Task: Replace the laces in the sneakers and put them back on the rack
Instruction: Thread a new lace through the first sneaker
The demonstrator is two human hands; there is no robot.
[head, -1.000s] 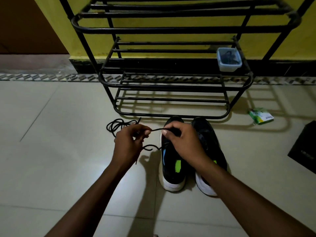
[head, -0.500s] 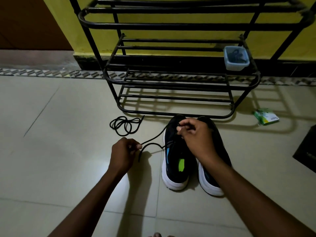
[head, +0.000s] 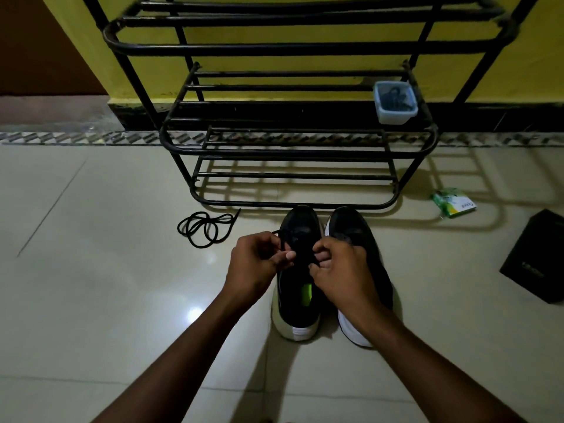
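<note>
Two black sneakers with white soles stand side by side on the floor, toes toward the rack: the left sneaker (head: 300, 288) and the right sneaker (head: 360, 236). My left hand (head: 254, 264) pinches a black lace (head: 282, 239) over the left sneaker's eyelets. My right hand (head: 338, 270) pinches at the same sneaker's tongue area from the other side; the lace end there is hidden by my fingers. A second black lace (head: 204, 228) lies coiled on the tiles to the left. The black metal shoe rack (head: 293, 154) stands just beyond the toes.
A clear plastic box (head: 395, 102) with dark contents sits on the rack's middle shelf at the right. A green packet (head: 453, 204) lies on the floor to the right, and a black box (head: 537, 254) further right. A yellow wall is behind.
My left hand moved right from the floor beside the sneaker up to its eyelets, drawing the lace in. My right hand shifted slightly back toward me on the same sneaker.
</note>
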